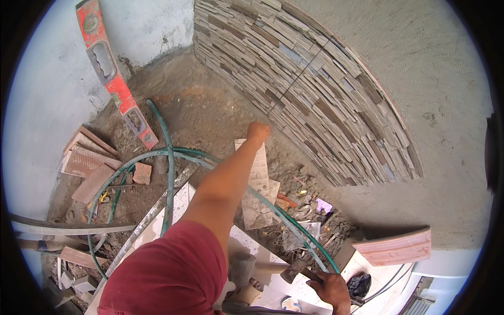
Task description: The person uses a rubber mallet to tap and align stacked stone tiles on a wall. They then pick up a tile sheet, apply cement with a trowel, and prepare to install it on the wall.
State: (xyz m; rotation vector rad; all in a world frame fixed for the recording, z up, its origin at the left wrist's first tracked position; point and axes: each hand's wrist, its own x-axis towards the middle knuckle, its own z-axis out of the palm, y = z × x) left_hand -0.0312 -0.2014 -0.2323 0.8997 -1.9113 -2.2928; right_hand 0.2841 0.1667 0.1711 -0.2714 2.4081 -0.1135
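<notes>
Much of the wall is already clad: a broad field of grey-brown, stacked-stone-effect wall tiles runs from 12 to 3 o'clock, its lower edge along the ground. Covering the bare grey mortar wall beyond it, at 2 to 3 o'clock, seems to be what is left, though how far the tiling should go cannot be told.

The person's left hand, just above centre, is curled closed by the lower end of a thin dark line crossing the tiles; whether it pinches that line is unclear. The right hand, at 5 o'clock, grips a hammer with a blocky, worn brownish head.

The tile faces are made of narrow, uneven strips with a few bluish slivers, while the mortar looks rough and trowel-streaked. Loose pinkish rectangular tiles with ridged backs lie at 9 o'clock, and a slightly bowed-looking pink-backed tile rests at 4 o'clock. A scuffed red spirit level with oval openings leans at 10 o'clock. A flexible green hose loops over the gritty brown soil.
</notes>
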